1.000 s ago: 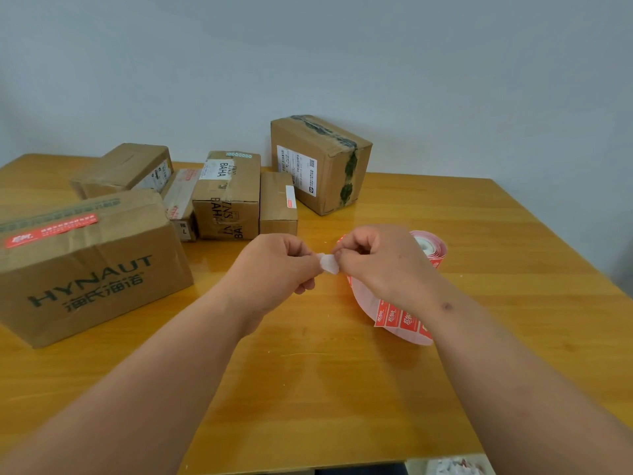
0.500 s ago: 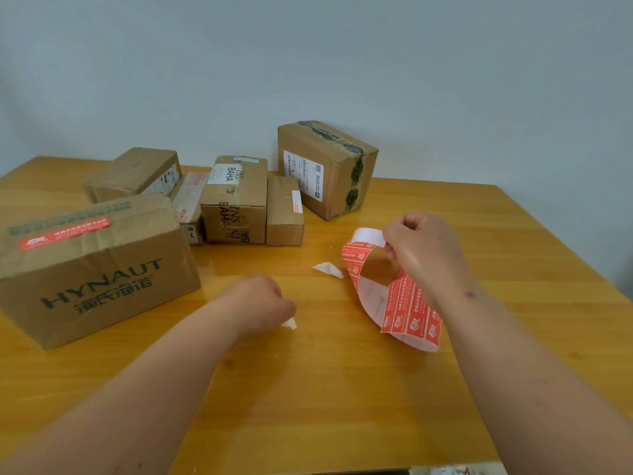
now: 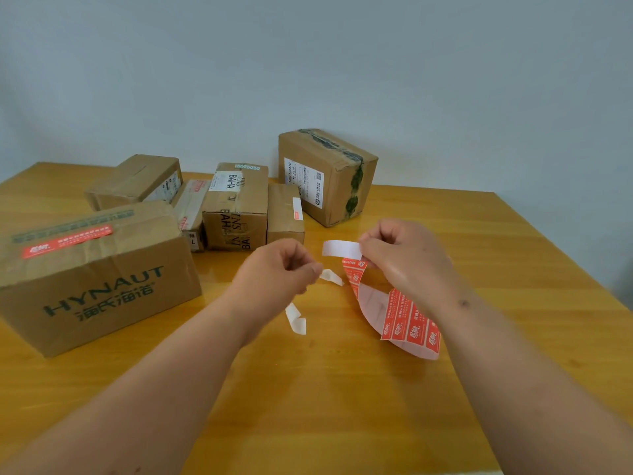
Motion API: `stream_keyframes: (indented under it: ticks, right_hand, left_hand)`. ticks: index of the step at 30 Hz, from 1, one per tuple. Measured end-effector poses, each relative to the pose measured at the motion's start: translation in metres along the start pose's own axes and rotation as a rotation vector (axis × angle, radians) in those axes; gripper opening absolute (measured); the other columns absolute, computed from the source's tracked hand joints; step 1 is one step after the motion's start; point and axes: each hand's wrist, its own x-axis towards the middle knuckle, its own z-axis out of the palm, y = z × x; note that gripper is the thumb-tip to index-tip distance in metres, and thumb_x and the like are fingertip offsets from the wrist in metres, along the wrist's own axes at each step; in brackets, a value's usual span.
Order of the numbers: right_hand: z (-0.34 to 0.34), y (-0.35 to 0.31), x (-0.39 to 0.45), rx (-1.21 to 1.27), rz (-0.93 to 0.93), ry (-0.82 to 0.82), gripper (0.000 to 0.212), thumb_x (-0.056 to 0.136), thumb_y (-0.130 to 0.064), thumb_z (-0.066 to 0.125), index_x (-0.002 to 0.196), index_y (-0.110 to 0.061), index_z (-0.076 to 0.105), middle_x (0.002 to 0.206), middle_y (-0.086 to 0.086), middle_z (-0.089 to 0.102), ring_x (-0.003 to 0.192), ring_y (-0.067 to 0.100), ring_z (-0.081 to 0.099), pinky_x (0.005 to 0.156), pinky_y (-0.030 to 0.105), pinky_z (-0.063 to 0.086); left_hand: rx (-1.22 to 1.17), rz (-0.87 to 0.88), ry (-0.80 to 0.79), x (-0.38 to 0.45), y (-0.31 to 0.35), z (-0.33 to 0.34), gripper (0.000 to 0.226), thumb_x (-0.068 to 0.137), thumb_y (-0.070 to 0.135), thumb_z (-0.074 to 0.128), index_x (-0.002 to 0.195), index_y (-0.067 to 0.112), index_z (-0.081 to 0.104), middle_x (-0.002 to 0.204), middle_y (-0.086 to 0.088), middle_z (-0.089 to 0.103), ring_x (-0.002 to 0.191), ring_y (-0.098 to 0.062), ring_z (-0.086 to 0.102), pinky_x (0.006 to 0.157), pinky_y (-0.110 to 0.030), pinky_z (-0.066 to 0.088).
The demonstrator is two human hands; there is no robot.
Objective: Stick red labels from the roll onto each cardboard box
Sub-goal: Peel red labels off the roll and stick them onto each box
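Label strip (image 3: pixel 407 320) curls above the table (image 3: pixel 342 406), pinched at its white end by the right hand (image 3: pixel 404 258). Left hand (image 3: pixel 274 275), fingers curled, seems to hold nothing. Boxes (image 3: pixel 236 207) crowd the far left; near edge lies open.

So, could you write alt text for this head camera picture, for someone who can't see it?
A person's right hand pinches a strip of red labels on white backing above a wooden table, while the left hand reaches towards it. Six brown cardboard boxes sit behind; two white backing scraps lie nearby.
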Motion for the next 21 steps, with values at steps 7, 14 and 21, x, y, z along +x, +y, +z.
stream_keyframes:
  ticks: [7, 14, 21]
  right_hand:
    - [0.020, -0.009, -0.001, 0.017, -0.224, -0.086, 0.018, 0.090, -0.024, 0.062, 0.072, -0.029, 0.065, 0.064, -0.011, 0.062, 0.055, -0.003, 0.052, 0.048, 0.010, 0.038]
    - [0.014, -0.010, 0.003, 0.110, -0.247, -0.374, 0.027, 0.097, -0.014, 0.053, 0.107, -0.033, 0.071, 0.096, -0.018, 0.072, 0.090, -0.006, 0.063, 0.078, 0.011, 0.049]
    - [0.038, -0.014, 0.022, 0.075, -0.148, -0.142, 0.019, 0.090, -0.031, 0.063, 0.107, -0.035, 0.055, 0.101, -0.014, 0.058, 0.084, 0.007, 0.058, 0.066, 0.021, 0.042]
  left_hand:
    - [-0.311, -0.093, -0.078, 0.002, 0.012, -0.005, 0.019, 0.089, 0.033, 0.067, 0.093, 0.014, 0.070, 0.088, -0.001, 0.076, 0.080, -0.012, 0.069, 0.084, -0.037, 0.055]
    - [-0.435, -0.209, -0.049, 0.006, 0.004, -0.020, 0.010, 0.091, 0.016, 0.065, 0.095, 0.010, 0.071, 0.089, -0.007, 0.075, 0.082, -0.018, 0.069, 0.083, -0.037, 0.054]
    - [-0.389, -0.191, -0.024, 0.010, 0.004, -0.038, 0.018, 0.097, 0.018, 0.053, 0.097, 0.014, 0.071, 0.087, -0.006, 0.075, 0.079, -0.018, 0.068, 0.087, -0.041, 0.054]
